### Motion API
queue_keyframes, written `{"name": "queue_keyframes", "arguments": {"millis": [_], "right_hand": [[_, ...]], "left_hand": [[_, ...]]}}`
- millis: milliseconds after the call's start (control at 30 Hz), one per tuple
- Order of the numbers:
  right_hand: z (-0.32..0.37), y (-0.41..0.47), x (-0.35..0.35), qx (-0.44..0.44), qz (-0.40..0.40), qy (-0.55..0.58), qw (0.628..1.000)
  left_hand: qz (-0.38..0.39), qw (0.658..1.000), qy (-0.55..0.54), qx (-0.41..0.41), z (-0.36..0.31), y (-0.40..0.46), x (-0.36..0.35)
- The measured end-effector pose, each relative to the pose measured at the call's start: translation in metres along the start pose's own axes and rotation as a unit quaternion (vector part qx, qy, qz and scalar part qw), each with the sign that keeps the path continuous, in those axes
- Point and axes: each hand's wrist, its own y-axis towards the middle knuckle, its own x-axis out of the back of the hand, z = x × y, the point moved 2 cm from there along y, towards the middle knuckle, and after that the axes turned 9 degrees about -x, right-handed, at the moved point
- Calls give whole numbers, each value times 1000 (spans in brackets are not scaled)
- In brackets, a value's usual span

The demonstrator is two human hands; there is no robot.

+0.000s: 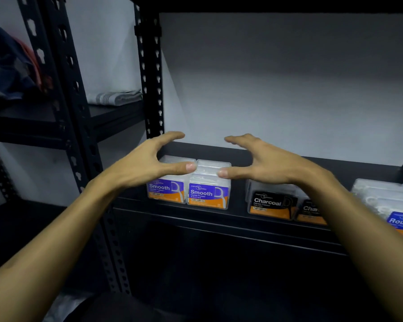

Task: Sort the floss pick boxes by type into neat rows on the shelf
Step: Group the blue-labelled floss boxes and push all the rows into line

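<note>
both hands, left [149,159] and right [263,159], hover spread wide and hold nothing above the two smooth boxes [189,194] standing side by side at the shelf [219,219] front. a clumsy squeeze could tip one off the edge.

Both hands [149,163] [263,161] spread over Smooth boxes [189,194]; Charcoal boxes [272,203] beside.

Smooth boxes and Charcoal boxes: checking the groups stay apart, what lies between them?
Head view: only bare black shelf lies between Smooth boxes and Charcoal boxes.
</note>
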Motion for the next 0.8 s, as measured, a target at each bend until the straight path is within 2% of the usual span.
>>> {"name": "queue_keyframes", "arguments": {"millis": [233,367,500,600,800], "right_hand": [[-74,-57,36,-59,-46,-24,997],[-114,-78,41,-97,8,-25,995],[-134,-74,42,-126,59,-25,990],[-138,-68,44,-135,77,-40,987],[-134,-63,42,-122,79,-43,988]], "left_hand": [[7,993,75,-88,-69,13,-50],[78,983,103,-133,-104,36,-91],[179,971,122,-102,-122,66,-120],[226,963,129,-64,-124,83,-131],[230,961,148,-47,-117,92,-138]]}}
